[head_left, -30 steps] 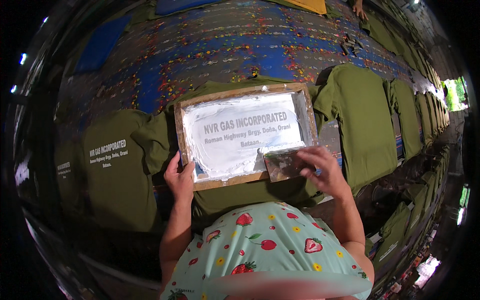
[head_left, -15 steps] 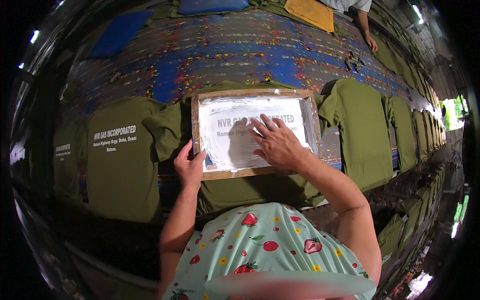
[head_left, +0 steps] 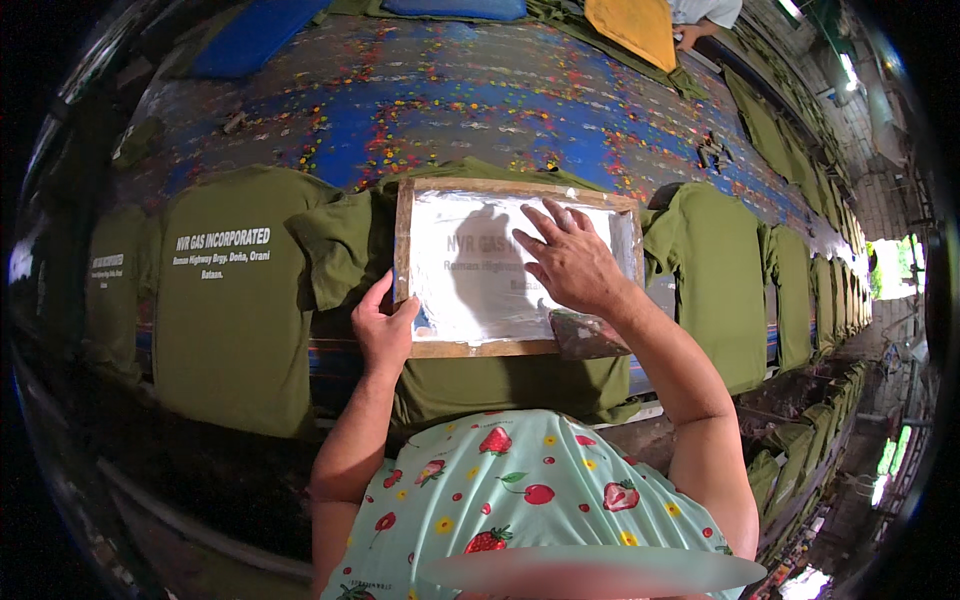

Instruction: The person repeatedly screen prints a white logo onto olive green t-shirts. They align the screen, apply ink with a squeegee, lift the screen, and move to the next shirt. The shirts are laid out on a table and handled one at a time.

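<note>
A wooden-framed printing screen [head_left: 525, 349] lies over an olive-green T-shirt [head_left: 500, 388] in front of me. White ink coats its mesh, with grey lettering showing through. My left hand [head_left: 385, 325] grips the frame's left side near the lower corner, thumb on the wood. Over the right part of the mesh, my right hand [head_left: 572, 255] is spread with fingers apart; whether it touches the ink I cannot tell. Below its wrist, a stained, dark reddish block [head_left: 590, 335], perhaps a squeegee, rests across the frame's near edge. The block's upper part is hidden by my hand and forearm.
A printed olive T-shirt [head_left: 235, 300] lies to the left, a plain one [head_left: 715, 290] to the right, with several more beyond. Across the paint-spotted table [head_left: 450, 110] are blue panels [head_left: 255, 40] and a yellow panel [head_left: 632, 32]. A co-worker's hand [head_left: 692, 36] shows at the far right.
My right hand has shifted slightly right and up over the mesh, and the dark block now shows below its wrist. My left hand keeps its grip. The co-worker's arm has drawn back toward the yellow panel.
</note>
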### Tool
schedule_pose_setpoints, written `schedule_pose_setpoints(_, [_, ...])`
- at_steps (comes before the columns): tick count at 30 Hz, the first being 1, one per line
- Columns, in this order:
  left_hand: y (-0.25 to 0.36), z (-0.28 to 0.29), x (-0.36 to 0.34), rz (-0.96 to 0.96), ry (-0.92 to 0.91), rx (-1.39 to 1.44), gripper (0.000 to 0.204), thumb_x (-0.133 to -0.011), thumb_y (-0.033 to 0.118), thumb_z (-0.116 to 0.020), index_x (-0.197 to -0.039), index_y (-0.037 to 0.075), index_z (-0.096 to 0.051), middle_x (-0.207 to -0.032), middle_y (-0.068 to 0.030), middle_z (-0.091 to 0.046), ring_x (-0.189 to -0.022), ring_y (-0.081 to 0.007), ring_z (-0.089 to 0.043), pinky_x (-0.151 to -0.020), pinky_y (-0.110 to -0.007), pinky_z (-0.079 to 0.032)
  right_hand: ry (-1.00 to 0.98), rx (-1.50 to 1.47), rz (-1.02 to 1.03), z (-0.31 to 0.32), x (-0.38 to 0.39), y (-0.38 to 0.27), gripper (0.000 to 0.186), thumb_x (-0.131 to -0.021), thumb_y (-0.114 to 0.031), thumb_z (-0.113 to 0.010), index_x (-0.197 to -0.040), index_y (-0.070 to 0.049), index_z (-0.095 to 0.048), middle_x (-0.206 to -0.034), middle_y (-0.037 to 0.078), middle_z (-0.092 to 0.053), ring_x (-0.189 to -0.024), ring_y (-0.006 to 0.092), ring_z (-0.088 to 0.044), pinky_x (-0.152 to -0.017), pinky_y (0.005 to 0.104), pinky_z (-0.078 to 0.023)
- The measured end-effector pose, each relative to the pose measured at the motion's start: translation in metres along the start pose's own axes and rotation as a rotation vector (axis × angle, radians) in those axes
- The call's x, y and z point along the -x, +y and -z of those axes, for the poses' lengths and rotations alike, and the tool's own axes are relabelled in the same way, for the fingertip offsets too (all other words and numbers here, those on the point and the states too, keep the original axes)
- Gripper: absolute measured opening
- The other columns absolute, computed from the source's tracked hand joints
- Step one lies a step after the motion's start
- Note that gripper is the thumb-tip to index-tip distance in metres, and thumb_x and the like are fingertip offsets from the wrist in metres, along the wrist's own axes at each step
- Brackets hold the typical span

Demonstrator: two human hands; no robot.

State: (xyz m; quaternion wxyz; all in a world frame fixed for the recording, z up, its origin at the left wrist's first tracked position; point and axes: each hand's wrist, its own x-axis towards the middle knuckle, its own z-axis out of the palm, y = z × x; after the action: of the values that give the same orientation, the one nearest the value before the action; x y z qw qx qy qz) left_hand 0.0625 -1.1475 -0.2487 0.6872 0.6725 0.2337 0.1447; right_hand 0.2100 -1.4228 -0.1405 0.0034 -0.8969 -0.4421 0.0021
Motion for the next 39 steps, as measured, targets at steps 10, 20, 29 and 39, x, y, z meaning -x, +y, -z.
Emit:
schedule_pose_setpoints(10, [-0.002,-0.001,0.000,0.016,-0.011,0.036,0.055,-0.089,-0.006,-0.074,-0.143,-0.010,-0.066,-0.123,-0.0135,-0.078,-0.105,-0.0135,-0.073,-0.094,-0.030,-0.059,-0.041,0.008,0.083,-0.030,-0.006,-0.009,0.046,-0.100,-0.030,-0.071,-0.142,-0.010,-0.069,-0.162,0.017,-0.051,-0.154,0.0400,-0.043,-0.123,0.0580,-0.038])
schedule_pose_setpoints(20, [-0.001,-0.001,0.001,0.008,0.001,-0.018,0.054,-0.090,-0.006,-0.075,-0.142,-0.011,-0.065,-0.125,-0.0141,-0.077,-0.106,-0.0148,-0.073,-0.095,-0.031,-0.059,-0.040,-0.421,-0.086,0.051,0.114,0.014,0.063,-0.088,-0.023,-0.085,-0.147,-0.013,-0.066,-0.152,0.014,-0.060,-0.137,0.0381,-0.057,-0.112,0.0521,-0.049])
schedule_pose_setpoints(29, [-0.005,-0.001,0.001,-0.001,-0.013,-0.020,0.052,-0.092,-0.010,-0.073,-0.143,-0.013,-0.063,-0.128,-0.0158,-0.075,-0.108,-0.0164,-0.072,-0.096,-0.032,-0.058,0.055,-0.308,-0.163,0.004,0.161,-0.006,0.045,-0.086,-0.008,-0.072,-0.131,-0.009,-0.074,-0.125,0.011,-0.072,-0.117,0.0335,-0.068,-0.102,0.0451,-0.055])
schedule_pose_setpoints(39, [-0.020,0.002,-0.005,-0.104,0.013,-0.065,0.053,-0.090,-0.001,-0.079,-0.140,-0.012,-0.065,-0.122,-0.0157,-0.078,-0.106,-0.0151,-0.072,-0.093,-0.032,-0.058,-0.054,-0.553,-0.004,0.029,0.058,0.021,0.025,-0.096,-0.003,-0.067,-0.120,-0.004,-0.076,-0.112,0.018,-0.076,-0.103,0.0428,-0.071,-0.088,0.0517,-0.057])
